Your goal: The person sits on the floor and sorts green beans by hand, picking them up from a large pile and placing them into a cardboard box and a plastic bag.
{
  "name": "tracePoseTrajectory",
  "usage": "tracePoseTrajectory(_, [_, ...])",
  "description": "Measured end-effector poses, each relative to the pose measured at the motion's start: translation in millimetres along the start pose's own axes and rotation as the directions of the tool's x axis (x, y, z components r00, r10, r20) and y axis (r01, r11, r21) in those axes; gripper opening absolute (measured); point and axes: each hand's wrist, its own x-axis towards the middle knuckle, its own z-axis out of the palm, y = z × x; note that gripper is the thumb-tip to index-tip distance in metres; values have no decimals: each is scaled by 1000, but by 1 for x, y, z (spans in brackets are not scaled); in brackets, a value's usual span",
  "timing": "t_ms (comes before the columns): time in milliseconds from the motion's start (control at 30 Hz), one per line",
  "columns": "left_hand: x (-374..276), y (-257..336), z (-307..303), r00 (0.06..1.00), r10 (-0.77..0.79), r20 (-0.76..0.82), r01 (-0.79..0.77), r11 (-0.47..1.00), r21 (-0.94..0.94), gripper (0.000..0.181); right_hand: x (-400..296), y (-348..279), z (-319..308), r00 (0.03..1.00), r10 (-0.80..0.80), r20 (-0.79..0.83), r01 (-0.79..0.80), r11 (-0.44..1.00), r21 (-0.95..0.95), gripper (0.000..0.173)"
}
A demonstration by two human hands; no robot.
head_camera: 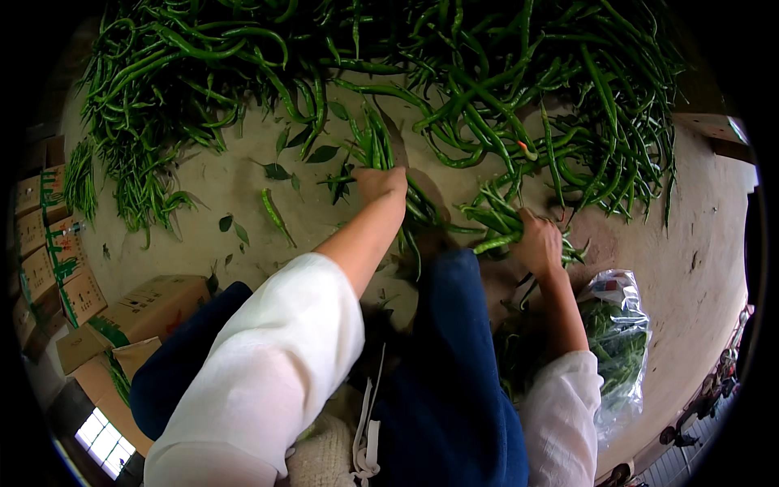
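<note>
My left hand is closed around a bunch of long green chili peppers, whose tips point away from me. To its right and a little nearer, my right hand grips another bundle of green peppers just past my knee. Large heaps of long green peppers cover the floor ahead, at the left and at the right. A single light green pepper and scattered leaves lie to the left of my left hand.
An open cardboard box with green peppers inside stands at my left, and several stacked cartons are beyond it. A clear plastic bag of green produce rests beside my right arm. My knees, in blue trousers, rise between the box and the bag.
</note>
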Motion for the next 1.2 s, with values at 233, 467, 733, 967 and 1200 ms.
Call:
tracePoseTrajectory(233, [-14,-48,-83,926,290,242,-238,946,-221,51,2,-10,-48,999,-51,-10,51,996,78,41])
tracePoseTrajectory(467, [-14,-27,-74,816,495,297,-446,867,-220,43,103,-43,-15,992,12,-126,-2,997,80,63])
tracePoseTrajectory(733, [13,-6,-126,693,525,495,-572,818,-66,32,53,-76,-19,988,-150,17,151,983,-104,49])
tracePoseTrajectory(967, [26,48,-184,570,484,664,-818,407,406,40,16,-63,18,889,-456,-43,436,871,-225,24])
tracePoseTrajectory(1200, [-19,49,-188,458,514,725,-831,-44,555,45,-3,6,-76,917,132,-377,-115,991,67,54])
